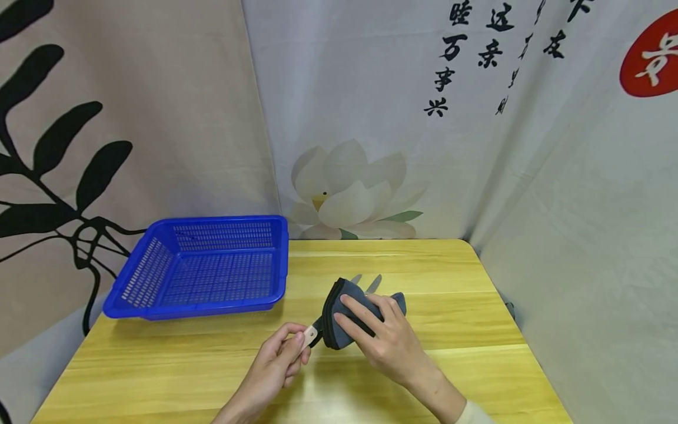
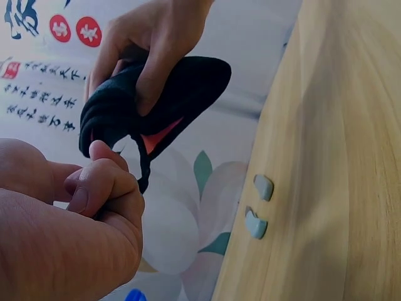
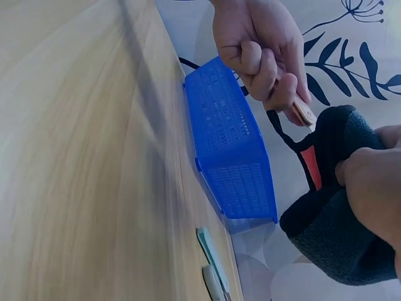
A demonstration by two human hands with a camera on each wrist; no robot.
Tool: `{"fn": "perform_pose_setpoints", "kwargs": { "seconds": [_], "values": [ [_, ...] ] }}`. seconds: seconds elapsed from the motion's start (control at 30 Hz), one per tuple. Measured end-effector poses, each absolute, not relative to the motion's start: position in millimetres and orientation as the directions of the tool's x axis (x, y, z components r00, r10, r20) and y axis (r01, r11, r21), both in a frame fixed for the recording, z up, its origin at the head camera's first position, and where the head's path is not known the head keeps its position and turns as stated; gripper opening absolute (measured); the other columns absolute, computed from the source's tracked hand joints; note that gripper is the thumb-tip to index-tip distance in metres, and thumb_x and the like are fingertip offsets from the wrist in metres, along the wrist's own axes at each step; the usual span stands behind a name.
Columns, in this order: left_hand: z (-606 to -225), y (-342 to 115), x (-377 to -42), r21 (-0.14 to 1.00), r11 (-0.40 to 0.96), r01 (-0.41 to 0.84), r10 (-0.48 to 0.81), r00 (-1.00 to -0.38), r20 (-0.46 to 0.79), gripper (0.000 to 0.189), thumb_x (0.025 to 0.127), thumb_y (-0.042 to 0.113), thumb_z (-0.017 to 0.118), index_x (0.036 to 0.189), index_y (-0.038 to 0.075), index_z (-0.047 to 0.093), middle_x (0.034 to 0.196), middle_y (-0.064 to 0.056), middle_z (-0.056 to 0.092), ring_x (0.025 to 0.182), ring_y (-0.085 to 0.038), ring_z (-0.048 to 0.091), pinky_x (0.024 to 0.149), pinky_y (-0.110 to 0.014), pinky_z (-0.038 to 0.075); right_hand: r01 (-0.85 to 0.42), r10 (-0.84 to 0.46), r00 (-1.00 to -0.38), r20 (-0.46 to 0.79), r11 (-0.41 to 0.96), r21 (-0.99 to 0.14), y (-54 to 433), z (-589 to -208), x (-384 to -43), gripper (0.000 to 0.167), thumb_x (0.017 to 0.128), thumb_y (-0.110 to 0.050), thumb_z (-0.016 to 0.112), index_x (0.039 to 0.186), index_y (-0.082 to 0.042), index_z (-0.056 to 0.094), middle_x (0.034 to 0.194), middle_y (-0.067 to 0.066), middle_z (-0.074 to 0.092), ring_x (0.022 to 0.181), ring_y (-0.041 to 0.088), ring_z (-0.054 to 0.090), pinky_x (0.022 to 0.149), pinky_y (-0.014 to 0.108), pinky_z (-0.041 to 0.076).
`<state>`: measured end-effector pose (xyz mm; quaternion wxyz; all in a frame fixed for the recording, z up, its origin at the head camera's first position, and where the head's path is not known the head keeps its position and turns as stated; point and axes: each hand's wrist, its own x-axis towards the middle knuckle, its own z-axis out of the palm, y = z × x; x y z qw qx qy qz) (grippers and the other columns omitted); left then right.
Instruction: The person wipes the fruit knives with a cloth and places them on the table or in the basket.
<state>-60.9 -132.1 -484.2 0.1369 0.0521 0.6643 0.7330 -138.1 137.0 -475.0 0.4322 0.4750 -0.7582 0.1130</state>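
A dark blue-grey fabric pouch [image 1: 344, 294] with black edging is held up over the table. My right hand [image 1: 389, 341] grips its body, thumb on one side and fingers spread over the other. My left hand [image 1: 278, 356] pinches a pale wooden handle [image 1: 309, 335] at the pouch's black-edged opening. In the right wrist view, a bit of metal shows where the handle [image 3: 304, 114] meets the opening, and red lining [image 3: 311, 166] shows beside a black strap [image 3: 282, 132]. The handle's far end is hidden by the pouch.
A blue plastic basket [image 1: 198, 309] stands at the back left of the wooden table [image 1: 450, 377]. Behind the pouch lie two slim items, one teal [image 3: 213, 254] and one grey [image 3: 212, 281]. A printed curtain [image 1: 371, 88] hangs along the table's back edge.
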Motion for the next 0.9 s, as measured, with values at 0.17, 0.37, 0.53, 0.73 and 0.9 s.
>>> {"fn": "perform_pose_setpoints", "kwargs": {
  "seconds": [0.17,0.37,0.53,0.73,0.9],
  "values": [
    [-484,-131,-61,0.987,-0.075,-0.142,0.286,-0.951,-0.115,0.043,0.125,0.033,0.042,0.144,-0.004,0.05,0.095,0.004,0.06,0.064,-0.001,0.038,0.055,-0.016,0.033,-0.828,-0.646,-0.164,0.746,0.501,0.251,133,-478,-137,0.04,0.115,-0.009,0.049,0.14,-0.02,0.078,0.152,0.009,0.074,0.114,0.038,0.071,0.097,0.048,0.06],
    [-484,-130,-62,0.985,-0.073,-0.155,0.29,-0.949,-0.127,0.043,0.125,0.035,0.043,0.144,-0.002,0.05,0.095,0.003,0.06,0.063,-0.002,0.037,0.055,-0.016,0.033,-0.831,-0.65,-0.162,0.742,0.496,0.253,129,-481,-136,0.042,0.114,-0.007,0.048,0.141,-0.021,0.077,0.152,0.008,0.074,0.111,0.037,0.071,0.094,0.047,0.06],
    [-484,-129,-62,0.986,-0.073,-0.147,0.29,-0.949,-0.121,0.041,0.125,0.034,0.043,0.143,-0.002,0.051,0.096,0.002,0.061,0.062,-0.002,0.036,0.055,-0.016,0.033,-0.84,-0.659,-0.154,0.736,0.48,0.254,125,-482,-134,0.042,0.114,-0.007,0.049,0.141,-0.021,0.078,0.152,0.008,0.074,0.111,0.036,0.07,0.092,0.045,0.06],
    [-484,-129,-62,0.987,-0.079,-0.139,0.293,-0.95,-0.11,0.04,0.124,0.033,0.044,0.141,-0.002,0.051,0.094,0.002,0.061,0.061,-0.002,0.036,0.054,-0.017,0.032,-0.837,-0.669,-0.193,0.717,0.494,0.236,124,-482,-130,0.043,0.104,-0.005,0.063,0.14,-0.022,0.078,0.153,0.007,0.073,0.113,0.036,0.069,0.095,0.046,0.06],
    [-484,-130,-62,0.988,-0.079,-0.135,0.298,-0.949,-0.105,0.04,0.125,0.033,0.043,0.14,-0.003,0.051,0.094,0.003,0.06,0.061,-0.002,0.036,0.053,-0.017,0.032,-0.824,-0.678,-0.257,0.689,0.526,0.21,125,-482,-128,0.052,0.093,-0.004,0.074,0.142,-0.023,0.076,0.155,0.006,0.071,0.116,0.036,0.07,0.099,0.047,0.059]
  ]
}}
